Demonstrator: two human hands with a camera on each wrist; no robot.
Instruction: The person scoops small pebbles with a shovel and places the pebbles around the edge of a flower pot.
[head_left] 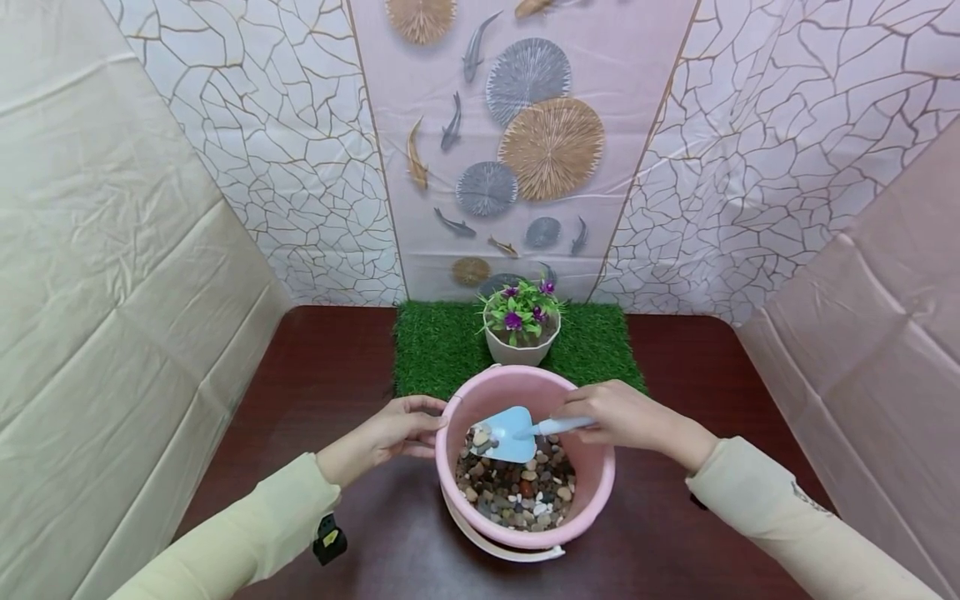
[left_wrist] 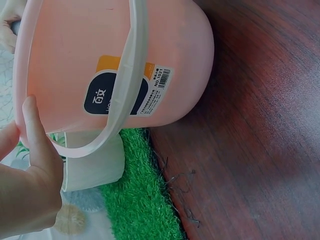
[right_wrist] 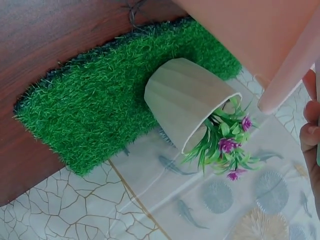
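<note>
Both our hands are gripping: in our right hand (head_left: 618, 412) we hold the scoop (head_left: 513, 435), its blade carrying stones above the pebbles (head_left: 528, 492) inside the bucket (head_left: 517, 387); with our left hand (head_left: 401, 429) we hold the bucket's rim. It stands on the worktop (head_left: 660, 533) near the flowerpot (head_left: 517, 353).

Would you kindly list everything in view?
bucket: 1, pink, on table
handle: 1, white, on bucket
label: 1, multicoloured, on bucket
stones: many, mixed, in bucket
trowel: 1, blue, over stones
plant: 1, green-purple, in pot
pot: 1, off-white, on mat
mat: 1, green, on table
table: 1, red-brown, below bucket
backdrop: 1, white-pink, behind table
drapes: 2, beige, beside table
gadget: 1, black, by left sleeve
sleeves: 2, cream, left and right
left hand: 1, gripping bucket
right hand: 1, holding trowel
</note>
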